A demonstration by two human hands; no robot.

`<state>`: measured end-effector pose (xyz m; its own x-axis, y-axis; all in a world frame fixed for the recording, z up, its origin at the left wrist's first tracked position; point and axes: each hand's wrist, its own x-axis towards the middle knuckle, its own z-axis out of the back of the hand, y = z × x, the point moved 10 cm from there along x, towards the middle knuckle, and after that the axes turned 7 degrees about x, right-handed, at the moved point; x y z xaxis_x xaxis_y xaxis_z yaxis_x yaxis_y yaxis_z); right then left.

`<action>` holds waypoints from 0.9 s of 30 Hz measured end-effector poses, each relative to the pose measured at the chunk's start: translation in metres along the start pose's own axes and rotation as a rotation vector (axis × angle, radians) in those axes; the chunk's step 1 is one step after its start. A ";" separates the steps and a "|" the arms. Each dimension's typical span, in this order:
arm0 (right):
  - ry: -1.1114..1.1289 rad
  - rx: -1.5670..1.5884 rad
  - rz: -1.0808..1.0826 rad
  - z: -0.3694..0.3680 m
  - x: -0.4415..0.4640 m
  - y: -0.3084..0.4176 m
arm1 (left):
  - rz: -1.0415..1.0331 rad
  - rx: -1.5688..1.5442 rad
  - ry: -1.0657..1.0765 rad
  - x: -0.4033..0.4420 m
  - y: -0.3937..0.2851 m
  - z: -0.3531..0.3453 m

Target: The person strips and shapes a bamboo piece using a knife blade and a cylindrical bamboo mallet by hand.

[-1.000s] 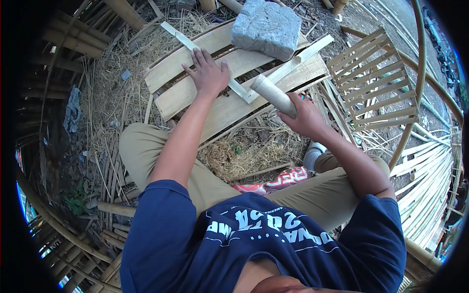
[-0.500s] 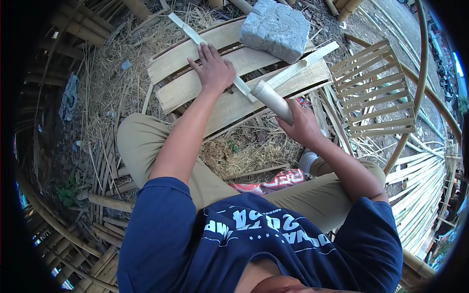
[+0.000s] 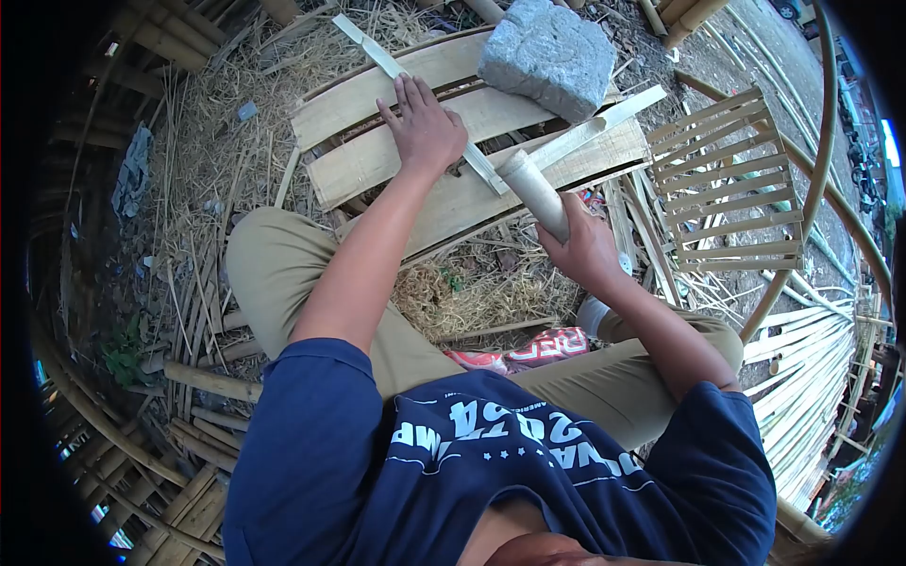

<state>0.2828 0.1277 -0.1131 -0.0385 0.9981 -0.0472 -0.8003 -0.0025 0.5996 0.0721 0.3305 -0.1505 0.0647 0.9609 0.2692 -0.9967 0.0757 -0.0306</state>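
My left hand (image 3: 427,130) lies palm down with its fingers stretched out over a narrow split bamboo strip (image 3: 376,52), which slants across the wooden slats (image 3: 453,209). In my right hand (image 3: 582,247) is a short, thick bamboo tube (image 3: 535,191), with my fingers wrapped round its lower part. The tube's upper end is close to the strip's near end; whether they touch I cannot tell. A second pale bamboo strip (image 3: 630,110) with a node lies across the slats to the right, partly behind the tube.
A rough grey stone block (image 3: 547,58) weighs on the far right of the slats. To the right stands a slatted bamboo rack (image 3: 727,189). Long split bamboo lengths (image 3: 802,387) spread at the lower right. A red printed bag (image 3: 547,349) sits between my legs, near straw and shavings.
The view has shifted slightly, so the slats and stone appear further right. The bamboo tube in my right hand looks a little more upright. My left hand remains on the strip.
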 end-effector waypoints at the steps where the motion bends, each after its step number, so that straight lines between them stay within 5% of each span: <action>1: 0.026 -0.006 -0.015 -0.006 -0.001 -0.004 | 0.002 0.002 0.001 0.000 0.000 0.001; 7: 0.052 0.022 -0.027 0.004 0.002 -0.002 | 0.003 -0.009 -0.008 -0.002 -0.002 0.002; 10: -0.407 0.575 -0.205 0.041 -0.014 -0.003 | 0.007 -0.016 -0.023 -0.001 -0.001 0.001; 13: 0.093 0.010 -0.144 -0.015 0.009 -0.002 | 0.024 -0.024 -0.048 -0.005 0.000 0.000; 20: -0.055 0.135 -0.127 -0.006 0.004 0.005 | 0.014 -0.019 -0.056 -0.003 -0.001 0.000; 27: 0.054 0.080 -0.145 -0.024 -0.001 0.002 | 0.017 -0.017 -0.059 -0.005 -0.002 0.002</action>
<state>0.2667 0.1257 -0.1310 0.0395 0.9830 -0.1794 -0.7496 0.1479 0.6452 0.0735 0.3254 -0.1502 0.0439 0.9448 0.3247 -0.9966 0.0642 -0.0521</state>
